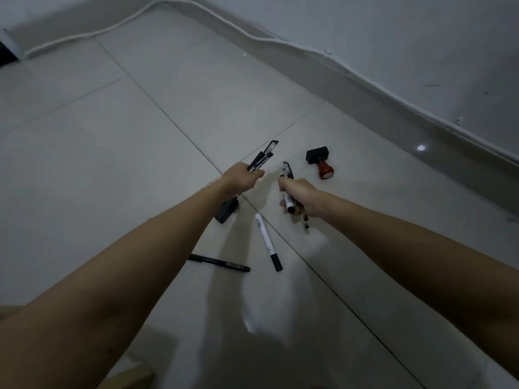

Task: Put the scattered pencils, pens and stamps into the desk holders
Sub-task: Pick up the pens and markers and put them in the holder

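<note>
Both arms reach out over a pale tiled floor. My left hand (pixel 242 178) grips a bundle of black-capped pens (pixel 264 155) that point up and away. My right hand (pixel 302 198) holds several pens and markers (pixel 288 189), their ends sticking out above and below the fist. A white marker with a black cap (pixel 266 240) lies on the floor between my arms. Nearer to me lies a black pen (pixel 219 262). A stamp with a black base and red handle (pixel 320 162) lies on its side beyond my right hand. Another black stamp (pixel 227 211) sits partly hidden under my left wrist.
A white cable (pixel 280 42) runs along the foot of the wall (pixel 393 37) at the back and right. Dark grout lines cross the tiles. A brown cardboard edge (pixel 132 377) shows at the bottom left. No desk holder is in view.
</note>
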